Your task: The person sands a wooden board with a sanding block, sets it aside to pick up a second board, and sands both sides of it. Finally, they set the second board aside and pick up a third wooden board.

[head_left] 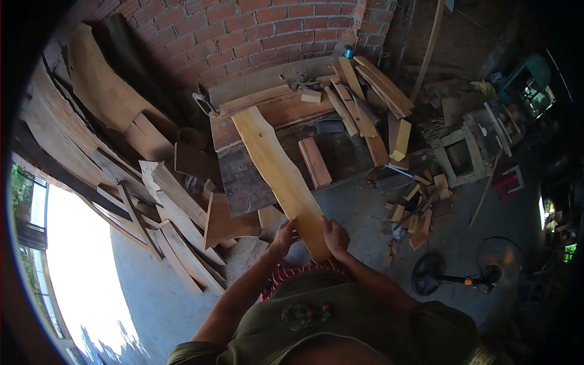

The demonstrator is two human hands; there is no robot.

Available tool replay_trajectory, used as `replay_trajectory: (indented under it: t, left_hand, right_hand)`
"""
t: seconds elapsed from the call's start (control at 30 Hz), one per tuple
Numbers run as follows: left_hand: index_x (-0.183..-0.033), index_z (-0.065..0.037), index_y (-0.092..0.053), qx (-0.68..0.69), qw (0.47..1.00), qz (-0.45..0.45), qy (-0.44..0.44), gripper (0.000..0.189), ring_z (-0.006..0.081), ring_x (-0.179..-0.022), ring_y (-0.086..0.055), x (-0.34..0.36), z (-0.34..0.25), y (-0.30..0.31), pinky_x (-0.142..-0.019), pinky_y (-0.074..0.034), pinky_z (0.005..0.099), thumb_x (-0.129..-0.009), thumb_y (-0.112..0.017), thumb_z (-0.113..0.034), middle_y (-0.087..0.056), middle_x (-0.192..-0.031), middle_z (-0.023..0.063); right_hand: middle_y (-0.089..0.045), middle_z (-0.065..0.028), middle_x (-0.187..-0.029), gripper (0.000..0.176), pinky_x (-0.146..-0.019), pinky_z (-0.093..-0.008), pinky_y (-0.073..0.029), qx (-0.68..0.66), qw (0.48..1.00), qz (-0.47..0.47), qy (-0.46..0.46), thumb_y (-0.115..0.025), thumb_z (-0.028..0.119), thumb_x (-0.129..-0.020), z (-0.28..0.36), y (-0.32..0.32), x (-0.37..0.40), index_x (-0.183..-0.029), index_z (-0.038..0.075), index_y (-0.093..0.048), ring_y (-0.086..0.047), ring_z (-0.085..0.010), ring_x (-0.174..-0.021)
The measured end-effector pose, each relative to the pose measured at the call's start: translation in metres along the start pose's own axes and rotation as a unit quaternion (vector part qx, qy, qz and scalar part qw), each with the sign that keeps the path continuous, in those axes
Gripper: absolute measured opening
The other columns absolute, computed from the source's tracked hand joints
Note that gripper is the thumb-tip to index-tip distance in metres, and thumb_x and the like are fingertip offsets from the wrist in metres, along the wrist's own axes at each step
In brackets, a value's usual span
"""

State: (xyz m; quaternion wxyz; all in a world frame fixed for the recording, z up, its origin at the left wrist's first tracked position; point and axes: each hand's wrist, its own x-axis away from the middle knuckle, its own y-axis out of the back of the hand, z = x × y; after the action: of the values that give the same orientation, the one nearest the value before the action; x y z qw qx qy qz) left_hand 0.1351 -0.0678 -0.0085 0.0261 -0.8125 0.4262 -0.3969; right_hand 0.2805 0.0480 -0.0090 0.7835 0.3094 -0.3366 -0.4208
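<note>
Both hands grip the near end of a long pale plank (277, 170): left hand (285, 236) and right hand (335, 236) clasp opposite edges at lower centre of the frame.

**Glare at Left, Gloom at Right**

Hard daylight came from the lower left, where the grey concrete floor (152, 298) burned out to white glare. The red brick wall (255, 30) and the long pale wooden plank (280, 170) were evenly lit and sharp. The right side sank into shadow. Fisheye distortion bent the edges inside a black vignette.
</note>
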Motion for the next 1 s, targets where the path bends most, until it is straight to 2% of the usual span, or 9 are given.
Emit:
replay_trajectory:
  t: [0.2, 0.3, 0.43, 0.6, 0.73, 0.8, 0.83, 0.93, 1.0]
  left_hand:
    - [-0.124, -0.006, -0.058, -0.105, 0.994, 0.035, -0.016, 0.044, 0.0119, -0.087, -0.059, -0.017, -0.031, -0.05, -0.08, -0.046, 0.0271, -0.099, -0.051, -0.041, -0.065, -0.104, 0.0036]
    - [-0.126, -0.005, -0.056, -0.101, 0.993, 0.052, -0.026, 0.04, 0.0114, -0.086, -0.058, -0.023, -0.038, -0.073, -0.078, -0.047, 0.0259, -0.1, -0.05, -0.035, -0.066, -0.106, 0.0043]
    - [-0.127, -0.005, -0.056, -0.122, 0.991, 0.05, -0.033, 0.037, 0.0119, -0.085, -0.059, -0.024, -0.036, -0.081, -0.076, -0.047, 0.0257, -0.101, -0.049, -0.029, -0.066, -0.107, 0.0054]
    - [-0.126, -0.004, -0.055, -0.127, 0.991, -0.036, -0.024, 0.034, 0.0123, -0.081, -0.059, -0.011, -0.018, -0.051, -0.073, -0.048, 0.0266, -0.1, -0.049, -0.026, -0.065, -0.103, 0.0062]
    - [-0.123, -0.007, -0.058, -0.038, 0.993, -0.108, -0.029, 0.035, 0.0124, -0.08, -0.06, 0.002, 0.011, -0.011, -0.071, -0.047, 0.0266, -0.098, -0.052, -0.031, -0.067, -0.101, 0.0058]
    - [-0.123, -0.007, -0.059, -0.013, 0.984, -0.176, -0.035, 0.035, 0.0128, -0.077, -0.06, 0.012, 0.025, -0.001, -0.067, -0.047, 0.0263, -0.097, -0.053, -0.03, -0.067, -0.1, 0.0064]
    - [-0.123, -0.007, -0.059, -0.005, 0.982, -0.187, -0.032, 0.035, 0.0131, -0.076, -0.06, 0.016, 0.031, 0.004, -0.066, -0.047, 0.0264, -0.097, -0.053, -0.029, -0.067, -0.1, 0.0068]
    - [-0.123, -0.007, -0.06, 0.006, 0.972, -0.233, -0.037, 0.036, 0.0137, -0.075, -0.059, 0.025, 0.048, 0.012, -0.063, -0.046, 0.0263, -0.095, -0.055, -0.029, -0.067, -0.098, 0.0062]
    - [-0.124, -0.006, -0.06, -0.001, 0.966, -0.259, -0.016, 0.037, 0.0141, -0.075, -0.059, 0.031, 0.049, 0.009, -0.065, -0.046, 0.0271, -0.095, -0.055, -0.029, -0.066, -0.096, 0.0052]
  right_hand:
    - [-0.063, -0.0209, -0.074, 0.063, -0.064, -0.0513, -0.044, -0.076, 0.991, -0.093, 0.054, -0.043, 0.064, -0.092, -0.023, 0.045, -0.04, -0.076, 0.005, -0.06, -0.061, -0.0458, -0.076]
    - [-0.063, -0.0198, -0.072, 0.064, -0.063, -0.049, -0.043, -0.093, 0.99, -0.103, 0.031, -0.045, 0.063, -0.091, -0.03, 0.081, -0.074, -0.075, 0.004, -0.061, -0.061, -0.0445, -0.074]
    - [-0.065, -0.0218, -0.081, 0.06, -0.069, -0.0471, -0.045, -0.129, 0.984, -0.117, 0.027, -0.047, 0.059, -0.092, -0.059, 0.13, -0.138, -0.085, 0.003, -0.066, -0.063, -0.0415, -0.083]
    - [-0.068, -0.0236, -0.094, 0.056, -0.08, -0.0447, -0.047, -0.081, 0.986, -0.142, 0.017, -0.049, 0.054, -0.093, -0.084, 0.195, -0.215, -0.099, 0.003, -0.069, -0.062, -0.0424, -0.096]
    - [-0.068, -0.0225, -0.093, 0.053, -0.08, -0.0427, -0.046, -0.125, 0.981, -0.13, 0.068, -0.052, 0.051, -0.093, -0.099, 0.221, -0.269, -0.098, 0.0, -0.069, -0.064, -0.0407, -0.094]
    - [-0.069, -0.0215, -0.091, 0.051, -0.079, -0.0405, -0.046, -0.114, 0.988, -0.1, 0.029, -0.057, 0.046, -0.093, -0.09, 0.238, -0.287, -0.097, -0.004, -0.068, -0.065, -0.0363, -0.091]
    - [-0.069, -0.0191, -0.093, 0.049, -0.079, -0.0389, -0.046, -0.15, 0.985, -0.078, 0.02, -0.059, 0.041, -0.093, -0.092, 0.239, -0.306, -0.098, -0.007, -0.066, -0.065, -0.0286, -0.087]
    - [-0.068, -0.018, -0.099, 0.047, -0.08, -0.0378, -0.046, -0.198, 0.976, -0.087, 0.013, -0.059, 0.037, -0.094, -0.073, 0.245, -0.333, -0.104, -0.008, -0.065, -0.063, -0.0242, -0.088]
    - [-0.067, -0.0188, -0.106, 0.046, -0.083, -0.0377, -0.047, -0.157, 0.984, -0.078, 0.03, -0.058, 0.033, -0.094, -0.063, 0.246, -0.359, -0.112, -0.009, -0.062, -0.062, -0.0248, -0.093]
